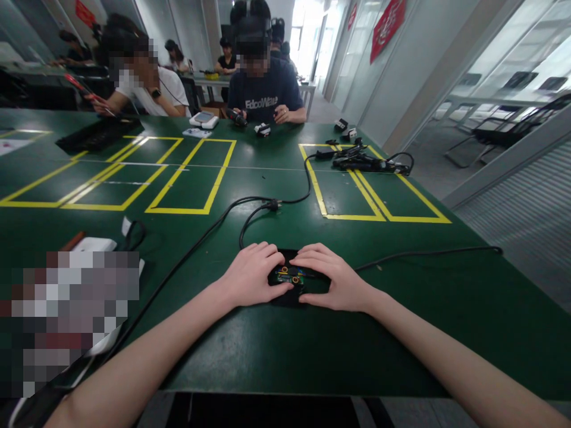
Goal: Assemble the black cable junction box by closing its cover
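A small open black device (285, 302) lies on the green table before me, with a circuit board (289, 277) showing inside it. Two copper-coloured rings and some thin coloured wires can be made out on the board. My left hand (254, 274) grips the left side of the device, its fingers at the far edge and its thumb at the near edge. From the other side, my right hand (339, 278) curves round it, fingertips and thumb at its edges. Both hands cover much of the device, so its full outline is hidden.
A black cable with a plug (273, 205) runs across the green table (250, 356). Yellow tape rectangles (178, 211) mark its far part. A bundle of black gear (366, 160) lies far right, a black tray (100, 135) far left. A co-worker (267, 89) sits opposite, handling small parts.
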The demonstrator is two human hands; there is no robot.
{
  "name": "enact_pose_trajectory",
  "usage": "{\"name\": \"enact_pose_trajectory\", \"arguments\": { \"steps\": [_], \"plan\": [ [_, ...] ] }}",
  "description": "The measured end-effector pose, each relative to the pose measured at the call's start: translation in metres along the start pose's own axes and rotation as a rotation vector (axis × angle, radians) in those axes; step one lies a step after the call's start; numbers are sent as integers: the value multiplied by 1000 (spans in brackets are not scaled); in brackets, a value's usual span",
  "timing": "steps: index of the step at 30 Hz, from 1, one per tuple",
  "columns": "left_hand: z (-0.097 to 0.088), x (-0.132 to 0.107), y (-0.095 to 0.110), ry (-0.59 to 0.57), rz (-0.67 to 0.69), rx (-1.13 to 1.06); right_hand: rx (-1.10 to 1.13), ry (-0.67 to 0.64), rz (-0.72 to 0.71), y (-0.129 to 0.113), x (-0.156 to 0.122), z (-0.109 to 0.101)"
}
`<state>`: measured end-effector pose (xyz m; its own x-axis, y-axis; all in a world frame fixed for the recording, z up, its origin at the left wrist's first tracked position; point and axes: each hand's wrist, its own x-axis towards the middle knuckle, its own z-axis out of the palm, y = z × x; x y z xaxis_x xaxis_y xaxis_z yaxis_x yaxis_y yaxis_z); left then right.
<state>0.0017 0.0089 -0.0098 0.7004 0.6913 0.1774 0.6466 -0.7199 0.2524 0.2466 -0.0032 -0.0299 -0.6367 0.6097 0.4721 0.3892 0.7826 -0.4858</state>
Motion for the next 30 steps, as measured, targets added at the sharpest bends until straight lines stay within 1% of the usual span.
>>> {"name": "enact_pose_trajectory", "arguments": {
  "steps": [4, 9, 11, 13, 14, 17, 21, 26, 30],
  "plan": [
    [1, 1, -1, 28, -25, 30, -77, 41, 51, 1, -2, 1],
    [1, 1, -8, 61, -109, 13, -123, 54, 159, 1, -3, -2],
    [0, 0, -11, 60, -85, -39, -131, 23, 204, 1, -2, -5],
    [-2, -1, -15, 54, -11, -124, -141, -28, 237, 2, -1, -9],
    [-4, -2, -17, 48, 30, -172, -141, -51, 241, 3, -1, -10],
    [-8, -4, -23, 47, 47, -256, -117, -76, 217, 6, 0, -12],
    [-12, -4, -27, 44, 48, -277, -104, -65, 209, 6, -2, -11],
    [-16, -5, -31, 78, 26, -261, -108, -88, 284, 4, -4, -12],
    [-18, -4, -34, 26, 46, -242, -95, -81, 286, 2, -3, -12]
  ]
}}
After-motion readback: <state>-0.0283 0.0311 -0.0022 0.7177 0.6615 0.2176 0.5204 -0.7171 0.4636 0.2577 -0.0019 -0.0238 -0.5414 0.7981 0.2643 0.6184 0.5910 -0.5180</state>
